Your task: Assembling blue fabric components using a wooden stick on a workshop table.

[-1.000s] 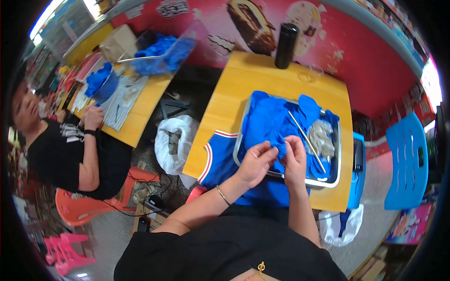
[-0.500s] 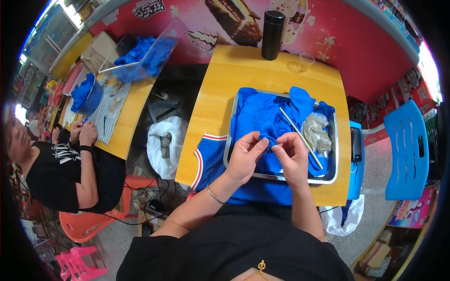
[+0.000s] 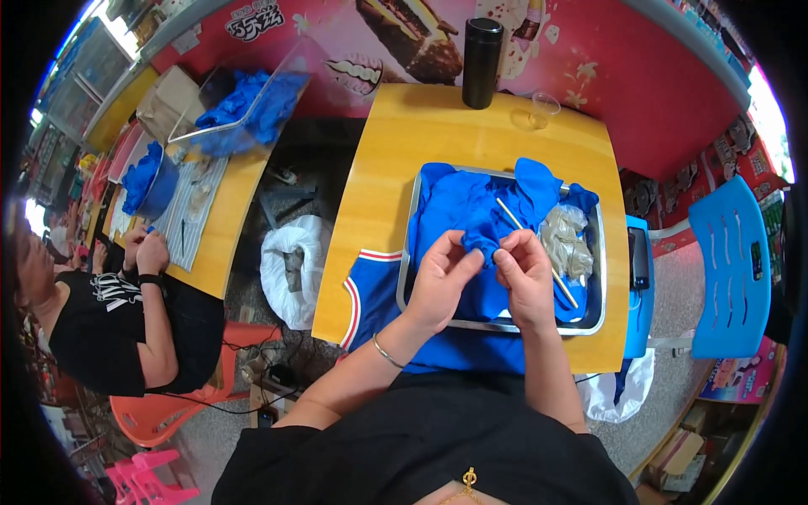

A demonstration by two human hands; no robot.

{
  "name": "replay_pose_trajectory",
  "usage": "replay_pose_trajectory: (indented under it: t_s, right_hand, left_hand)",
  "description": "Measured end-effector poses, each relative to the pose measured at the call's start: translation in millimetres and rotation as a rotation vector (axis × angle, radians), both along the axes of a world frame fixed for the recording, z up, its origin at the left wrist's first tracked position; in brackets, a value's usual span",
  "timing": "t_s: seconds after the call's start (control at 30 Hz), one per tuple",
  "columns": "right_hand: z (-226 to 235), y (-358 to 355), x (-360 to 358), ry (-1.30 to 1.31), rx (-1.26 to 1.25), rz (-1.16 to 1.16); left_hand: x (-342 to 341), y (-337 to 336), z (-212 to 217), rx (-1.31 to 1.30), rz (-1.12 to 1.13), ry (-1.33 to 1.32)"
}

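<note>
The left hand [image 3: 442, 278] and right hand [image 3: 528, 273] meet above the near side of a metal tray [image 3: 603, 295], thumbs and fingertips pinching a small bunch of blue cloth [image 3: 480, 241] between them. More of the same cloth lies loose and rumpled in the tray, with a stick [image 3: 509, 215] and a clear bag [image 3: 566, 242] at its right. The pinched bunch seems partly worked; the loose cloth looks undone, and no finished piece can be made out. Beyond the tray stand a black flask [image 3: 482, 66] and a clear cup [image 3: 543, 112].
</note>
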State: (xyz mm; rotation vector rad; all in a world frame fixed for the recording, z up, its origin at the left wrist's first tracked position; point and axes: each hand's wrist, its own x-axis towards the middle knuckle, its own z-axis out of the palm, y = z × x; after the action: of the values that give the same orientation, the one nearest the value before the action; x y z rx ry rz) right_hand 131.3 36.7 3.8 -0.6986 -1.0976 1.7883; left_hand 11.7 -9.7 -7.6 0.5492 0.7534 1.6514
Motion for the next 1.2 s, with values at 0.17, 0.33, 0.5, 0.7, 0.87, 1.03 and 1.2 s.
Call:
replay_pose_trajectory:
  t_s: [0.17,0.33,0.5,0.7,0.87,1.03,1.2]
  right_hand:
    - [0.7,-6.0,-5.3,-0.023,0.078,-0.035]
    - [6.7,-2.0,-6.7,-0.151,-0.04,0.019]
    - [2.8,1.7,-5.7,-0.157,0.152,0.077]
    - [4.7,2.5,-5.6,-0.119,0.043,-0.002]
    - [-1.3,8.4,-5.9,-0.144,0.076,0.013]
    - [-1.9,8.9,-4.9,-0.116,0.004,0.035]
    - [-13.2,8.8,-3.9,-0.056,-0.07,0.072]
  left_hand:
    - [-6.6,-3.4,1.2,0.056,0.03,0.093]
    - [-9.4,-6.5,0.0,0.038,-0.102,0.033]
    - [-12.4,-6.8,-3.1,0.022,-0.12,0.009]
    - [-18.4,-3.6,1.8,0.003,-0.318,-0.124]
    - [-14.3,-4.5,-4.2,0.043,-0.356,-0.388]
    - [-11.6,-2.0,-11.3,0.068,-0.227,-0.074]
    - [-16.8,-0.6,-16.8,0.002,-0.328,-0.118]
